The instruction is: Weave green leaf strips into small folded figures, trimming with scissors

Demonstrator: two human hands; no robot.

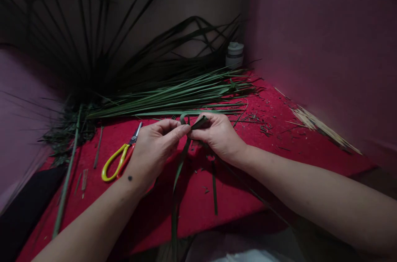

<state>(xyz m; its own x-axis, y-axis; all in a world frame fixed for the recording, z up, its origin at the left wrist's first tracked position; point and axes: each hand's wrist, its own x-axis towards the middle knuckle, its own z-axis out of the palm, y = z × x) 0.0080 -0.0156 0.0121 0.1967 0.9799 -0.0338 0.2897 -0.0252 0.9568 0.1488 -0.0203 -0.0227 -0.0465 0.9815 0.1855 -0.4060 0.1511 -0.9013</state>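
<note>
Bare forearms (310, 187) frame my feed; the left hand (155, 146) and right hand (218, 136) pinch a folded green leaf strip (198, 123) above the red tabletop (229, 196), presumably so it won't unfold; yellow-and-red-handled scissors (125, 153) lie beside, probably for easy reach.

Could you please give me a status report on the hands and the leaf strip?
Left hand and right hand pinching folded leaf strip. A length hanging below. Scissors lying beside left hand.
</note>
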